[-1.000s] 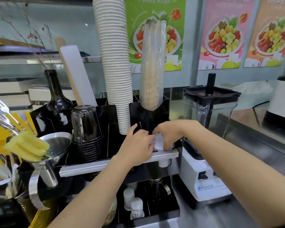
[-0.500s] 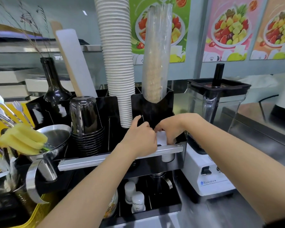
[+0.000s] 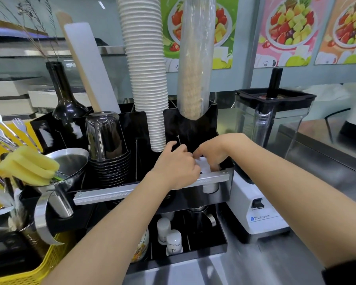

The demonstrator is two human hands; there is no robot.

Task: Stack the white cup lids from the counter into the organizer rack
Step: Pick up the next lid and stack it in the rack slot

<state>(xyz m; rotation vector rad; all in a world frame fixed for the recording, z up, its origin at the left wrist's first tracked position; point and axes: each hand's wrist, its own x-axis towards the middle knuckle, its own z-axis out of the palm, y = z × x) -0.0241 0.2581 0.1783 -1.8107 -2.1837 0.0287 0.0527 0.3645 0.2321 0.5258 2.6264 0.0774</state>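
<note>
The black organizer rack stands in the middle, with a silver rail across its front. My left hand and my right hand meet over the rack's right front compartment, fingers curled around a small stack of white lids. Only a patch of white shows between the fingers. Below the rail, more white lids show in the same slot. Which hand bears the stack is hard to tell; both touch it.
A tall stack of white paper cups and a sleeved stack of clear cups rise from the rack. Black cups sit left. A blender stands right, a wine bottle, funnel and yellow basket left.
Both hands have stayed at the rack's right front slot, sinking slightly toward the rail with the white lids. The camera has moved closer and tilted a little.
</note>
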